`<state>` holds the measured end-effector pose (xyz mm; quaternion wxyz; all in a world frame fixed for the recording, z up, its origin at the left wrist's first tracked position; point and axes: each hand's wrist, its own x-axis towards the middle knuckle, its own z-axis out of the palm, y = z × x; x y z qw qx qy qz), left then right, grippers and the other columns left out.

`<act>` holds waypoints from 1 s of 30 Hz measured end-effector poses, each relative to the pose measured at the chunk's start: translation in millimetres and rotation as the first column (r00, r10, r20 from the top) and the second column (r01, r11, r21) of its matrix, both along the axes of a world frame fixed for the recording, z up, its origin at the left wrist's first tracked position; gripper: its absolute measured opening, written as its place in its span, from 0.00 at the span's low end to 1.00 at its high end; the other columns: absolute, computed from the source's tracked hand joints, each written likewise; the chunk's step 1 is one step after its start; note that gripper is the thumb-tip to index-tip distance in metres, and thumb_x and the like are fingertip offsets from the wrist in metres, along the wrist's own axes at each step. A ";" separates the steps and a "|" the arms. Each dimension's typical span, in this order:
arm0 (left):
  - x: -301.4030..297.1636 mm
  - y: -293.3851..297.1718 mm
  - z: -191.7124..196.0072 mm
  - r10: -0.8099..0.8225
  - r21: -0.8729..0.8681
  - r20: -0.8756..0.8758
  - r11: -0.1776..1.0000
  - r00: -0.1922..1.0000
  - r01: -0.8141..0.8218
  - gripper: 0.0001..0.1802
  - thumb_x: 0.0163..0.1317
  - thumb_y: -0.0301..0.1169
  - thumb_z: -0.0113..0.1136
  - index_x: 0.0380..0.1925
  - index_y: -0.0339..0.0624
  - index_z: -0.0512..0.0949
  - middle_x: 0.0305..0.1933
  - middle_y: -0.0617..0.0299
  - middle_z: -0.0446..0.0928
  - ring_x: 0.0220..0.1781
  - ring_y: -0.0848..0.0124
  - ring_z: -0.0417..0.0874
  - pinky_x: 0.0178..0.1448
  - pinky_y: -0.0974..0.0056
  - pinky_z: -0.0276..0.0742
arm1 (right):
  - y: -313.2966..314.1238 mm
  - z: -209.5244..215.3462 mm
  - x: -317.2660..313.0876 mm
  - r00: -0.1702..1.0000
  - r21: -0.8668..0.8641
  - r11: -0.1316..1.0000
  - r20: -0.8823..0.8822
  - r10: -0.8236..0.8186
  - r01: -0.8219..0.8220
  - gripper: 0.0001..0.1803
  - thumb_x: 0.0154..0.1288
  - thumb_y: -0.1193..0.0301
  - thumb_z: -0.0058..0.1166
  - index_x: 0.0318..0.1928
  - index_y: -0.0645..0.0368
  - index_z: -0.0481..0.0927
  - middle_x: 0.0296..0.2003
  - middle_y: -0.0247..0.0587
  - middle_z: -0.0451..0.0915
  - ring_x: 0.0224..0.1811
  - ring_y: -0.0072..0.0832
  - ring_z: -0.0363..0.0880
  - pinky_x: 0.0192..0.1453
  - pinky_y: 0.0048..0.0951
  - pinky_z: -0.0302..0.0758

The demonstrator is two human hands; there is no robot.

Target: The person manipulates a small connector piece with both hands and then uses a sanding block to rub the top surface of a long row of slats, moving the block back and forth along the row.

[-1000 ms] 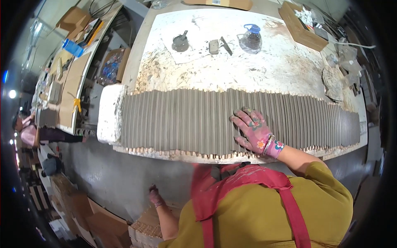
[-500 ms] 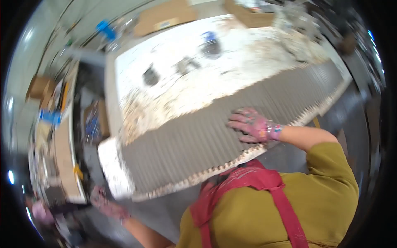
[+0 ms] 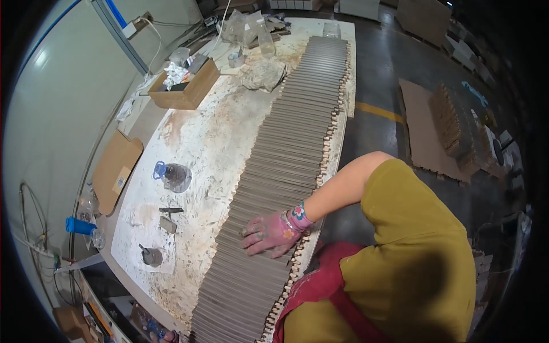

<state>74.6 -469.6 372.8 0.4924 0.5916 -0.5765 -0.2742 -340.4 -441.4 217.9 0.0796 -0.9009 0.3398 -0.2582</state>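
Observation:
A long row of thin grey-brown strips lies side by side along the table's near edge, with pale peg-like ends showing. My right hand, in a pink flowered glove, rests palm down on the strips. Its fingers are apart and hold nothing. At the bottom edge, beside the row's near end, a small pinkish patch that looks like my gloved left hand shows; its fingers cannot be made out.
On the white stained table stand a blue-topped bottle, a small jar with a tool and a grey block. Farther back are a cardboard box and a crumpled cloth. Flat cardboard lies on the floor to the right.
My view has turned to the right, along the row of strips. My right hand still lies on the strips. My left hand has shifted to the bottom edge and is mostly out of view.

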 end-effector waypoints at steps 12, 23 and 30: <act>48.5 -137.0 -16.8 -0.128 -0.102 0.035 0.986 0.991 0.131 0.17 0.65 0.23 0.52 0.53 0.37 0.75 0.48 0.61 0.77 0.48 0.72 0.80 0.53 0.70 0.76 | -57.4 79.5 25.8 0.947 0.309 0.900 -0.007 -0.322 0.308 0.23 0.67 0.58 0.53 0.59 0.52 0.72 0.53 0.47 0.76 0.51 0.47 0.76 0.56 0.43 0.71; -24.7 -284.7 -41.0 -0.269 0.125 0.501 0.963 0.822 0.239 0.14 0.64 0.40 0.55 0.42 0.44 0.81 0.41 0.53 0.80 0.39 0.58 0.82 0.49 0.61 0.76 | -256.9 49.7 133.8 0.762 0.383 0.664 -0.222 -0.609 0.642 0.35 0.63 0.48 0.52 0.66 0.51 0.63 0.52 0.53 0.78 0.51 0.46 0.80 0.55 0.41 0.76; -55.2 -314.2 -76.6 -0.268 0.151 0.915 0.921 0.301 0.359 0.17 0.62 0.29 0.51 0.52 0.52 0.77 0.46 0.51 0.78 0.49 0.52 0.80 0.54 0.57 0.76 | -276.0 26.5 141.0 0.697 0.326 0.616 -0.360 -0.621 0.717 0.41 0.61 0.51 0.55 0.69 0.51 0.56 0.59 0.56 0.72 0.54 0.47 0.78 0.55 0.42 0.76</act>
